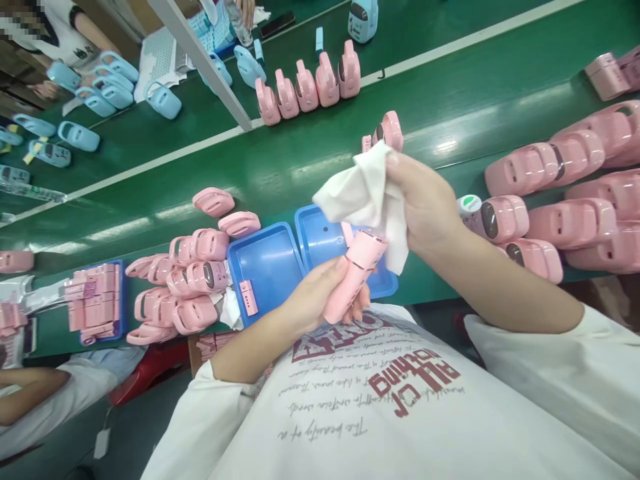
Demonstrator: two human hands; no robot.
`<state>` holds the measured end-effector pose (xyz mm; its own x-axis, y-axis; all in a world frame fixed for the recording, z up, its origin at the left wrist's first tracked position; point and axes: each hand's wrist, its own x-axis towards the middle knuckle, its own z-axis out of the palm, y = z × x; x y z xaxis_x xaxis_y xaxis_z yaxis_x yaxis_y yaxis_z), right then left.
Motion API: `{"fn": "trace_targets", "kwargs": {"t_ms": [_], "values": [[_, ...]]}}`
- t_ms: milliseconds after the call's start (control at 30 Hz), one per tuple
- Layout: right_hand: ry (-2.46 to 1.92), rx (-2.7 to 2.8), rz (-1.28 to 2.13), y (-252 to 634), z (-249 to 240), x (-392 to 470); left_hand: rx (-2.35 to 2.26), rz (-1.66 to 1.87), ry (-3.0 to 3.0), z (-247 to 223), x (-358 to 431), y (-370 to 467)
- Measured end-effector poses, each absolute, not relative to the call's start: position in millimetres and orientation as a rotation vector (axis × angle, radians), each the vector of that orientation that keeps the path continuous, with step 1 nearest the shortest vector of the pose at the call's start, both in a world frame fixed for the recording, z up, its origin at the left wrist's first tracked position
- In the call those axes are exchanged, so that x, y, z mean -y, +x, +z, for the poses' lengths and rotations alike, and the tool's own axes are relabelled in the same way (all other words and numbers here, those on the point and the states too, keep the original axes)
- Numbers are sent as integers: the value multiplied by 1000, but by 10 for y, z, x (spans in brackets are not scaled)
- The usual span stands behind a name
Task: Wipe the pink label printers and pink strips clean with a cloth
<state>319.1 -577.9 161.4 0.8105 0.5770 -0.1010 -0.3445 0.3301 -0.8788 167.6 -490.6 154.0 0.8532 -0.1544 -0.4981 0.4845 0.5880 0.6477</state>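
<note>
My left hand [317, 290] is wrapped round a pink oblong device [355, 273] with small dark lettering on its side, tilted up to the right. A crumpled white cloth [363, 187] hangs from my right hand [420, 197], whose fingers pinch its top edge. The cloth hangs over the upper end of the device; whether they touch I cannot tell. Below both hands lie two blue trays. The left tray [267, 257] has a small pink piece [248, 297] in it, and the right tray [310, 233], partly hidden, has another pink piece [347, 233].
Pink handled cases [190, 273] are grouped left of the trays, and more pink cases [570, 213] lie at the right. Several pink cases [307, 87] stand beyond by a metal post [205, 63]. Co-workers [65, 33] are at the far left. Blue cases [113, 87] sit near them.
</note>
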Motion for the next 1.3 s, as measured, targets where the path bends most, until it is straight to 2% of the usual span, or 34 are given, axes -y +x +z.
{"fn": "trace_targets", "kwargs": {"t_ms": [200,500,567,667,800,900,1133,1300], "values": [[-1085,73,419,3253,1478,6050,-498,-403,859,1497,4930,1657],[-1086,-100,173,3170,1245,6630,-384,-434,947,1498,5006,1711],[-1122,-121,113,3120,1207,6741,-362,-434,1102,1482,5020,1731],[-1209,-175,-9,2991,1072,6931,-262,-407,1649,1397,5060,1853],[-1272,-352,-79,2763,781,7289,121,-597,2480,1140,5321,2237],[-1316,-518,-150,2594,617,7607,379,-822,2820,846,5704,2573],[-1378,-780,-347,2179,511,8056,614,-1088,2847,125,6279,3038],[-1429,-886,-284,1968,403,8081,617,-1162,2837,-47,6309,3118]]}}
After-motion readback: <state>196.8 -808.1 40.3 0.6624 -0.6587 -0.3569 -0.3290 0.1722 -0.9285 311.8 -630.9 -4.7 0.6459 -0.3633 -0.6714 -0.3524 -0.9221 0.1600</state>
